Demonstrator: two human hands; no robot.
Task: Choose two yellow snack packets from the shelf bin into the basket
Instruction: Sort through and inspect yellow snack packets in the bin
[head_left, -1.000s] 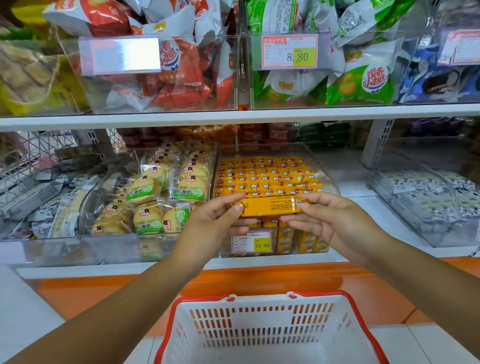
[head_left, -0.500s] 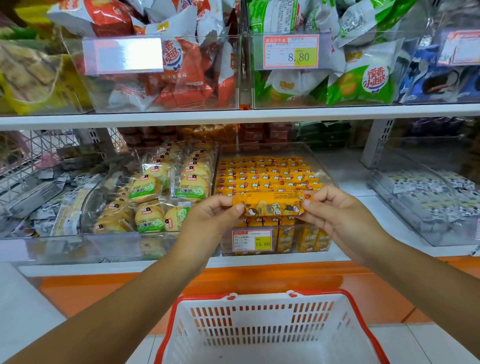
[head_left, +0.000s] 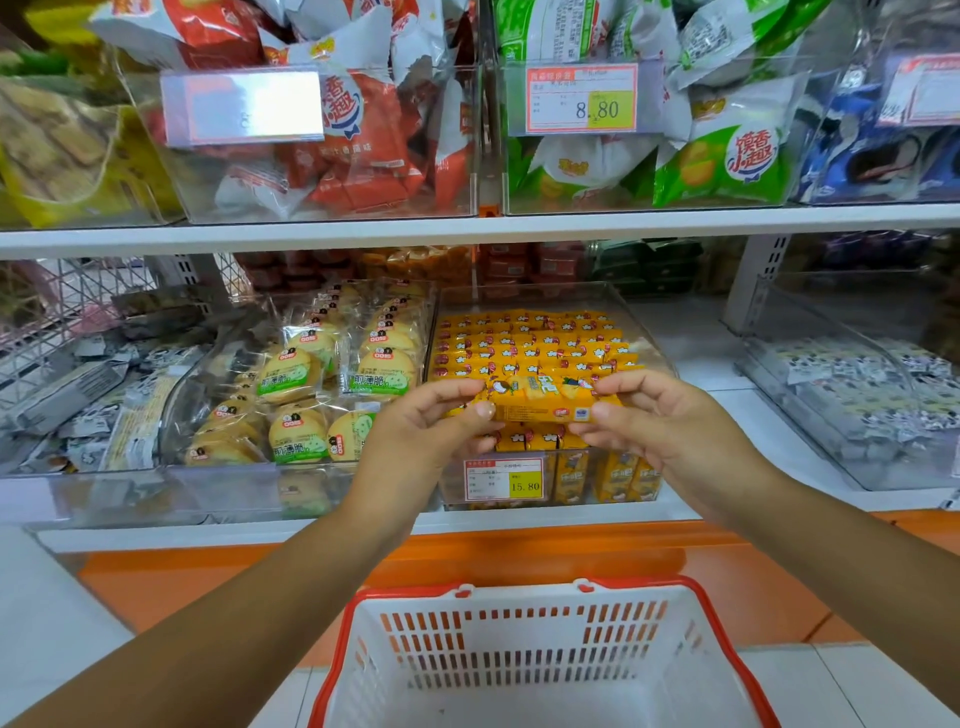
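A long yellow snack packet (head_left: 540, 399) is held level in front of the clear shelf bin (head_left: 649, 332), which is full of several rows of the same yellow packets (head_left: 535, 343). My left hand (head_left: 431, 431) pinches the packet's left end and my right hand (head_left: 660, 421) pinches its right end. The packet's printed face is turned towards me. Below my arms stands a white basket (head_left: 722, 670) with a red rim; the part of its inside that shows holds nothing.
A bin of round biscuit packs (head_left: 311, 384) sits left of the yellow bin, and a clear bin of black-and-white packets (head_left: 852, 384) to the right. The upper shelf (head_left: 467, 228) holds bins of red and green bags. A price tag (head_left: 504, 480) reads 15.80.
The packet has been rolled in my fingers, from its plain orange edge to its printed face, and lifted slightly. Both hands stay at its ends.
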